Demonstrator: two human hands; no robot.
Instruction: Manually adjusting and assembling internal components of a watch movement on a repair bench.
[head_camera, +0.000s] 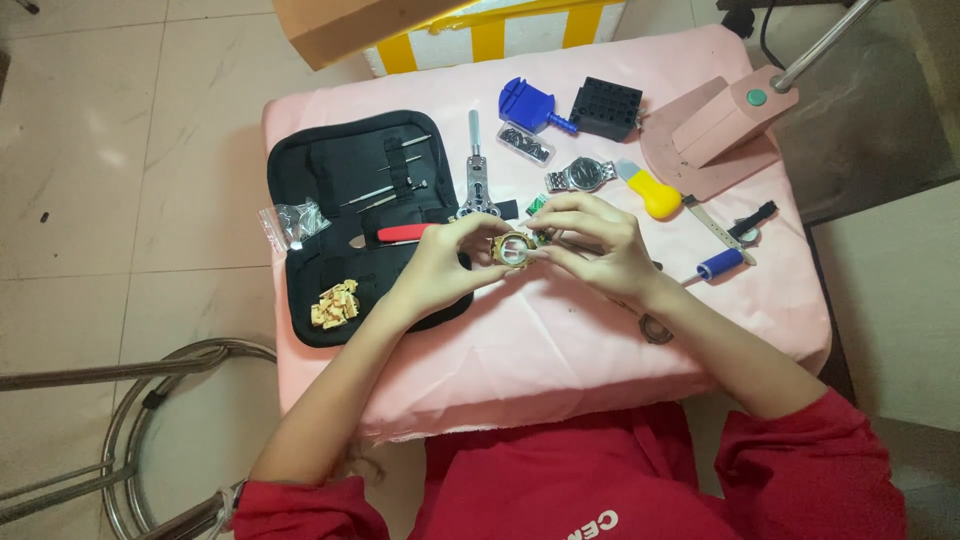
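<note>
Over the middle of a pink-covered table (560, 340), both my hands meet around a small gold-coloured watch case (514, 249). My left hand (445, 262) pinches its left side with thumb and fingers. My right hand (595, 240) grips its right side, fingers curled over the top. The case's round glass faces up between my fingertips. A thin tool seems to lie under my right fingers, but I cannot tell what it is.
An open black tool pouch (345, 225) with small tools and gold links (335, 303) lies left. Behind are a silver watch (581, 175), blue tool (527, 103), black block (606, 107), yellow-handled knife (650, 190), blue screwdriver (720, 264), pink lamp base (720, 125). A metal stool (150, 440) stands lower left.
</note>
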